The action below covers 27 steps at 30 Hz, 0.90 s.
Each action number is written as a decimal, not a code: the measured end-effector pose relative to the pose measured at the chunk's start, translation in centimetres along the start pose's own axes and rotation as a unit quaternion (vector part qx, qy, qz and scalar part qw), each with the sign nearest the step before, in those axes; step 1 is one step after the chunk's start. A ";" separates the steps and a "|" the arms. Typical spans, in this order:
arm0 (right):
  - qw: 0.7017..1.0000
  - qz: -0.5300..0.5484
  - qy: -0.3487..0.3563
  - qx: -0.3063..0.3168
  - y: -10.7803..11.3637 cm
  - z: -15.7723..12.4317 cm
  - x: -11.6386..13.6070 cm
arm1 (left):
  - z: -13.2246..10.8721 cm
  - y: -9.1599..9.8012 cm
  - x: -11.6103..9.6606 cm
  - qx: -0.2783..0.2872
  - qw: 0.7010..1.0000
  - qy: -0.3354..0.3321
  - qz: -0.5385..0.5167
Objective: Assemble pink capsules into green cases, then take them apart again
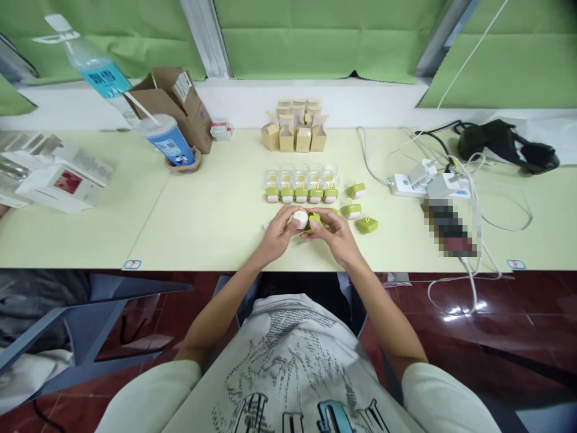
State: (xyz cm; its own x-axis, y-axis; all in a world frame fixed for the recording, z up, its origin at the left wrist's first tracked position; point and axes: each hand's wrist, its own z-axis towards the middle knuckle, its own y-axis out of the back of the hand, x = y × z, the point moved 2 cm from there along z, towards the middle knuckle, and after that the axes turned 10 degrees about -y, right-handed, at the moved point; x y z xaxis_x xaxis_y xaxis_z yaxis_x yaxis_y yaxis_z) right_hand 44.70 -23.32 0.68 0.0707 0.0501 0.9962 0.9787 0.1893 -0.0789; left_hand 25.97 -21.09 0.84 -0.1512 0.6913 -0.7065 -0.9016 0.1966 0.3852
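Observation:
Both my hands meet over the table's near edge. My left hand (277, 231) is closed on a small white round part (299, 219). My right hand (334, 234) is closed on a small green piece (314, 220) pressed against that white part. Just beyond my hands stands a row of several small green-and-white items with clear tops (301, 185). Three loose green pieces (359, 208) lie to the right of my hands. Farther back stand several small tan cardboard boxes (295, 127).
A blue-labelled cup with a straw (169, 141), a tilted water bottle (97, 69) and an open brown carton (178, 99) stand back left. White boxes (61, 180) lie at far left. A power strip with cables (428, 183) and a black device (505, 144) are on the right.

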 end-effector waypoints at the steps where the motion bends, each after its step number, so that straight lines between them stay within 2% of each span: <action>1: 0.999 -0.023 0.017 -0.023 0.6 -0.1 0.2 | 0.1 0.4 0.1 -0.008 1.000 -0.002 0.006; 3: 0.987 -0.120 0.066 -0.085 2.0 -0.5 0.8 | 0.3 1.4 0.2 -0.027 0.999 -0.015 0.045; 5: 0.950 -0.263 0.100 -0.136 3.5 -1.0 1.4 | 0.3 2.3 0.4 -0.026 0.995 -0.031 0.096; 8: 0.856 -0.487 0.078 -0.158 4.8 -1.8 2.0 | 0.3 3.3 1.0 0.029 0.987 -0.024 0.157; 10: 0.787 -0.594 0.053 -0.159 5.0 -2.1 2.2 | 0.1 3.6 1.5 0.073 0.978 -0.003 0.197; 12: 0.741 -0.652 0.051 -0.155 4.8 -2.4 2.5 | 0.0 3.6 2.0 0.103 0.966 0.018 0.236; 17: 0.670 -0.725 0.044 -0.154 4.6 -2.5 2.3 | -0.3 3.3 2.2 0.154 0.949 0.060 0.269; 19: 0.648 -0.745 0.038 -0.155 4.8 -2.2 1.7 | -0.4 3.3 1.8 0.174 0.943 0.068 0.277; 21: 0.639 -0.752 0.037 -0.156 4.9 -1.8 1.0 | -0.4 3.3 1.4 0.188 0.936 0.077 0.286; 24: 0.642 -0.746 0.050 -0.170 5.0 -1.7 0.5 | -0.4 3.6 0.9 0.207 0.929 0.089 0.293; 27: 0.657 -0.719 0.102 -0.202 4.3 -2.2 1.0 | -0.7 4.1 0.8 0.220 0.927 0.081 0.292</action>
State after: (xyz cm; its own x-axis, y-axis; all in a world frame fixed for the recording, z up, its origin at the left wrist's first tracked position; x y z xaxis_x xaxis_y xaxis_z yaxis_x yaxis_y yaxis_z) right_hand 49.38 -24.62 1.40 -0.9992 -0.0360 0.0167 0.0292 -0.3819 0.9238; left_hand 21.84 -20.18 1.45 -0.6519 0.6635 -0.3673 -0.3994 0.1114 0.9100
